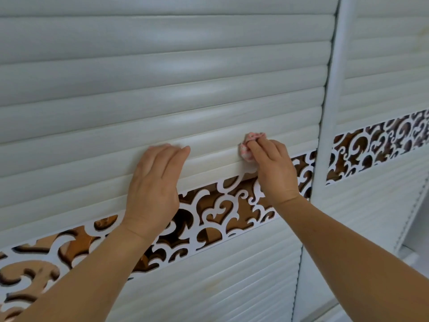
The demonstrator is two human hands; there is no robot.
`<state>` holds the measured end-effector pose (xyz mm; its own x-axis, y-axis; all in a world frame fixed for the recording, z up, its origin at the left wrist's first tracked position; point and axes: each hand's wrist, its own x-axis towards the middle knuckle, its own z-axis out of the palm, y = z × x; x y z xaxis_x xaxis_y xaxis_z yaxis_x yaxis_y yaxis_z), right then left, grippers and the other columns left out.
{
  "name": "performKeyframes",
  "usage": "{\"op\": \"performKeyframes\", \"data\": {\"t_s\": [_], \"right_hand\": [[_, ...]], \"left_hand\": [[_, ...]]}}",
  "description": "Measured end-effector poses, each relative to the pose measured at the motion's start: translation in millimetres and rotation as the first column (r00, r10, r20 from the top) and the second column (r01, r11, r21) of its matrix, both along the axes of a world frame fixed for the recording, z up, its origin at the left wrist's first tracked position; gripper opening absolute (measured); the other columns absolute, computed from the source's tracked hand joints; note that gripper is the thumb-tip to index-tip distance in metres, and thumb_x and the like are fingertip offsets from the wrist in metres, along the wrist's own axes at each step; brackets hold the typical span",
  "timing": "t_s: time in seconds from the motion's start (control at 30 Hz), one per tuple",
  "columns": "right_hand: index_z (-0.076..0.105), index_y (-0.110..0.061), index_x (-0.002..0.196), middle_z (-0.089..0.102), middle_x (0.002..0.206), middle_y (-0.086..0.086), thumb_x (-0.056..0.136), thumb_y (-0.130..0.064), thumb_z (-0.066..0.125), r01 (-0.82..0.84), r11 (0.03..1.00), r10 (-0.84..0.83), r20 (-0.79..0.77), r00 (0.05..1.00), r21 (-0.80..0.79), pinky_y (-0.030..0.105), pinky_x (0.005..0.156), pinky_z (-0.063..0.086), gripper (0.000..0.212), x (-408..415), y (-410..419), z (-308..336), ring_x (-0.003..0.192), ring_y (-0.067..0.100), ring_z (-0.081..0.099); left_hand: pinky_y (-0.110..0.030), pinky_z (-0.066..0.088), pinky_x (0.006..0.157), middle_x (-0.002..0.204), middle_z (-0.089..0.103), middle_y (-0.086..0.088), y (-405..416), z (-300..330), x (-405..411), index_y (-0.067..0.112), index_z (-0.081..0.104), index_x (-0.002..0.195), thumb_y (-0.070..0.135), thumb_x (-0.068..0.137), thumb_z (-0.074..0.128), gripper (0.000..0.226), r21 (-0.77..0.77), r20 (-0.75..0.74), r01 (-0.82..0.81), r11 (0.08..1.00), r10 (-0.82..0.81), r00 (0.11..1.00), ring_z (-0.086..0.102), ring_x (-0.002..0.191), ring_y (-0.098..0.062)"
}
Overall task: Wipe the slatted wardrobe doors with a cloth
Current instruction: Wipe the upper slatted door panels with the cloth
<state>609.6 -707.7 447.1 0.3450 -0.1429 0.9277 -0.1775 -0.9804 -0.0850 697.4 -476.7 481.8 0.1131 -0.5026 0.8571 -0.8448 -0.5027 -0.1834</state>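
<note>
Far left: white slatted wardrobe door [92, 94] fills most of the view, rounded horizontal slats, glossy; a white scroll-cut fretwork band over a bronze mirrored backing [216, 214] crosses the door diagonally, low at the left edge and higher toward the right; finer slats continue below the band.

Left hand [153, 184] lies flat on the slats just above the band, fingers straight and together, fingertips on a slat, wrist over the band; holds nothing; bare forearm runs down to the lower left.

Right hand [271, 170] sits just to the right, well apart from the left hand with bare slat between; its fingers are curled and pinch a small bunched pink-and-white patterned cloth [249, 147]; the cloth presses against a slat just above the band, sticking out past the fingertips at the top and left; wrist and forearm cross the band and run down to the lower right.

Right of the hands: white vertical door frame post [329, 112] at the door's edge; beyond it a second white slatted door [383, 66] with the same fretwork band; lower right corner blurred, cannot tell what is there.
</note>
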Motion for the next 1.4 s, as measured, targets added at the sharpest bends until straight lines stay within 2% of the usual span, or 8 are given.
{"op": "performKeyframes", "data": {"t_s": [0.23,0.47,0.6,0.7,0.83,1.03,1.23,1.4], "right_hand": [[0.054,-0.005,0.130,0.055,0.129,0.015,0.071,0.020,0.060,0.059,0.967,-0.051,-0.038,0.998,0.247,0.047,0.080,0.051,0.065,-21.0,-54.5,-1.2,0.111,0.039,0.049],[0.057,-0.004,0.124,0.053,0.128,0.016,0.099,-0.006,0.038,0.146,0.950,-0.141,-0.039,0.989,0.275,0.006,0.085,0.031,0.032,-34.8,-105.4,8.7,0.110,0.016,0.044],[0.064,-0.017,0.112,0.061,0.109,0.006,0.099,-0.016,0.039,0.168,0.888,-0.206,0.044,0.978,0.428,0.010,0.082,0.037,0.028,-27.4,-112.6,5.0,0.101,0.019,0.056],[0.068,-0.015,0.087,0.064,0.087,0.000,0.097,-0.024,0.047,0.052,0.856,-0.116,0.093,0.989,0.515,0.030,0.083,0.050,0.026,-21.8,-89.7,5.9,0.081,0.016,0.061],[0.068,-0.017,0.107,0.054,0.093,-0.002,0.096,-0.011,0.052,-0.139,0.835,0.086,0.124,0.989,0.532,0.012,0.079,0.044,0.021,-29.6,-66.6,12.7,0.083,0.010,0.055],[0.066,-0.016,0.092,0.064,0.092,0.012,0.096,-0.023,0.046,-0.150,0.761,-0.069,0.308,0.949,0.631,0.028,0.073,0.046,0.021,-31.5,-116.1,67.2,0.086,0.026,0.062],[0.064,-0.014,0.120,0.055,0.115,0.000,0.089,-0.006,0.048,-0.175,0.938,0.076,0.314,0.946,0.300,0.005,0.092,0.025,0.036,-1.2,-80.0,79.5,0.103,0.010,0.039],[0.067,-0.017,0.118,0.063,0.114,0.005,0.090,-0.031,0.057,-0.209,0.969,0.189,0.156,0.970,0.127,0.030,0.074,0.045,0.033,13.3,-26.9,4.9,0.103,0.015,0.043]], "left_hand": [[-0.044,0.028,0.107,0.120,0.056,-0.016,-38.7,-8.0,-12.1,0.007,0.043,0.128,-0.002,0.074,0.023,0.058,0.025,-0.020,-0.013,1.000,0.014,1.000,0.039,0.117,-0.028],[-0.044,0.022,0.112,0.119,0.056,-0.015,-64.6,-12.2,-18.8,0.004,0.049,0.126,-0.006,0.073,0.029,0.058,-0.011,0.007,-0.063,0.998,0.063,0.998,0.041,0.115,-0.030],[-0.041,0.025,0.110,0.115,0.057,-0.016,-76.7,-11.1,-21.6,0.002,0.053,0.123,-0.009,0.072,0.034,0.056,-0.062,0.013,-0.071,0.996,0.072,0.997,0.043,0.112,-0.031],[-0.037,0.025,0.106,0.115,0.057,-0.015,-92.5,-7.0,-27.0,0.003,0.053,0.124,-0.005,0.074,0.031,0.054,-0.072,-0.001,-0.058,0.996,0.058,0.998,0.042,0.111,-0.030],[-0.036,0.026,0.103,0.115,0.057,-0.014,-112.1,-2.8,-32.8,0.005,0.051,0.124,-0.004,0.074,0.031,0.055,-0.079,-0.007,-0.021,0.997,0.020,1.000,0.041,0.111,-0.029],[-0.034,0.026,0.103,0.115,0.057,-0.014,-116.6,-2.3,-33.4,0.006,0.050,0.124,-0.003,0.075,0.030,0.054,-0.083,-0.004,-0.017,0.996,0.016,1.000,0.041,0.110,-0.028],[-0.035,0.029,0.095,0.114,0.059,-0.012,-97.6,-6.3,-30.0,0.007,0.053,0.122,-0.005,0.071,0.030,0.057,-0.058,0.010,-0.067,0.996,0.068,0.998,0.042,0.106,-0.027],[-0.035,0.031,0.093,0.113,0.060,-0.012,-72.5,-20.3,-24.6,0.006,0.056,0.121,-0.011,0.066,0.033,0.062,-0.047,-0.005,-0.122,0.991,0.122,0.993,0.043,0.104,-0.026]]}}
